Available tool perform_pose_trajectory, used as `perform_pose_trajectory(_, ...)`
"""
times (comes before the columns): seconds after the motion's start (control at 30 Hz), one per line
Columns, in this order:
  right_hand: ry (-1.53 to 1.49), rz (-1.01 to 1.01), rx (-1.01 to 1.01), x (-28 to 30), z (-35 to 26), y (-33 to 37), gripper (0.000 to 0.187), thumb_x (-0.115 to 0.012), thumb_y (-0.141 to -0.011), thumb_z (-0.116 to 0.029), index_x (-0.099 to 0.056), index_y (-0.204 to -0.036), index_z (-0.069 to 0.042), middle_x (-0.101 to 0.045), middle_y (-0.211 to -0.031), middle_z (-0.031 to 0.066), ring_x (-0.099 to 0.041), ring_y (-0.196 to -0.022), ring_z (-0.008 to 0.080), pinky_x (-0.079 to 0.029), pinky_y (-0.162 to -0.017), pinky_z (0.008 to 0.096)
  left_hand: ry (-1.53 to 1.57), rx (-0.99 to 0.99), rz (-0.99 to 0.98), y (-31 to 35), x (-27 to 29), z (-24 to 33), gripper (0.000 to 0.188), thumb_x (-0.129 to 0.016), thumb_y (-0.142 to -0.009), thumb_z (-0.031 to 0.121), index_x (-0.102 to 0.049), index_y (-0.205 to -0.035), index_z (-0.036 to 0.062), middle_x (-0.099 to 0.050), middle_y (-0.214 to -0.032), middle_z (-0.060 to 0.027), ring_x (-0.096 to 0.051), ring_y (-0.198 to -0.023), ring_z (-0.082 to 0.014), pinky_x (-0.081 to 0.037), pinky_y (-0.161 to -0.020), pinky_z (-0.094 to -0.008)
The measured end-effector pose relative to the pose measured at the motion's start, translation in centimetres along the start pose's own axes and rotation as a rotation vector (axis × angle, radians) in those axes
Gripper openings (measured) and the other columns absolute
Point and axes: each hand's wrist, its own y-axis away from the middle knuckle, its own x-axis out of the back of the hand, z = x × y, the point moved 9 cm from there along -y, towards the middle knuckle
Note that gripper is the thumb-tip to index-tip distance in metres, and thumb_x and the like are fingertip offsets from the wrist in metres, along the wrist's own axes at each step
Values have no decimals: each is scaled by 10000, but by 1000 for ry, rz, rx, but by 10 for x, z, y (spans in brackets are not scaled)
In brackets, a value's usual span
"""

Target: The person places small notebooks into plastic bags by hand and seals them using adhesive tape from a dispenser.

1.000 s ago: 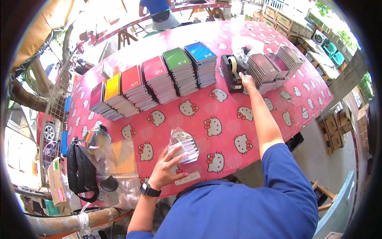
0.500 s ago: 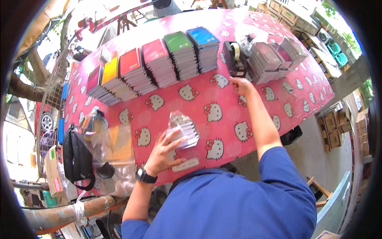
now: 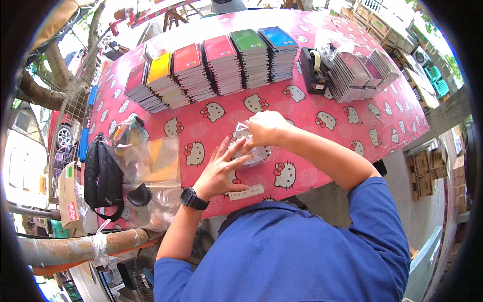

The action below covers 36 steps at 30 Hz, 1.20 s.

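Observation:
On the pink cartoon-cat tablecloth in front of me lies a small stack of notebooks in a clear plastic bag [image 3: 258, 157], partly hidden by my hands. My left hand [image 3: 220, 168], with a black watch at the wrist, lies against its left side, fingers spread and thumb apart. Fingers curled together, my right hand [image 3: 266, 128] presses down at the bag's loose upper end. Whether a bit of tape is between those fingers cannot be made out. A white printed strip [image 3: 246, 192] lies below the bag, close to my left thumb.
Tall stacks of spiral notebooks [image 3: 221, 65] in several colours line the table's far side. Right of them stand a black tape dispenser [image 3: 313, 73] and bagged notebook packs [image 3: 352, 75]. A black bag [image 3: 103, 173] and plastic bags [image 3: 158, 196] lie at the left.
My right hand has come from beside the tape dispenser to the bagged notebooks, where it meets my left hand. The left hand stays on the packet. The whole view has shifted slightly.

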Motion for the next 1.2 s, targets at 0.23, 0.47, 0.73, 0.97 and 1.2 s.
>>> perform_pose_trajectory(0.23, -239, 29, -59, -3, 86, 34, 610, -784, -579, -517, -666, -904, -15, -665, -907, 138, -637, -887, 252, -507, -766, 354, 563, 138, 493, 2, 39, -25, 713, -731, -694, 415, -509, -1249, 25, -394, -1365, -175, -327, -1294, -303, -261, -1058, -432)
perform_pose_trajectory(0.47, -1150, 152, 46, -57, 54, 33, 583, -807, -659, -228, -567, -1152, -30, -611, -1042, 77, -556, -994, 171, -442, -881, 324, 713, 177, 527, -37, 29, -28, 118, -666, -805, 81, -688, -916, 44, -674, -905, -55, -595, -804, -145, -474, -740, -271)
perform_pose_trajectory(0.73, -815, 366, 256, -23, 33, 11, 374, -762, -713, -175, -648, -1050, -57, -630, -983, 52, -546, -961, 160, -422, -836, 309, 606, 294, 657, -8, 33, -57, 256, -711, -782, 152, -667, -979, -6, -639, -1022, -80, -592, -910, -169, -465, -820, -288)
perform_pose_trajectory(0.97, -832, 309, 490, -27, 27, 34, 624, -782, -635, -352, -597, -1170, -91, -551, -1231, 77, -433, -1200, 233, -333, -1005, 409, 620, 157, 435, -13, 25, -40, 582, -752, -699, 337, -584, -1204, 102, -504, -1304, -72, -354, -1285, -250, -263, -1069, -410)
perform_pose_trajectory(1.2, -238, 562, 539, -38, -7, 76, 599, -719, -689, -417, -576, -1201, -140, -485, -1334, 44, -333, -1311, 263, -262, -1036, 464, -43, 25, 452, 7, 13, -6, 435, -733, -694, 328, -662, -1083, 149, -584, -1221, -22, -386, -1287, -242, -176, -1095, -443)
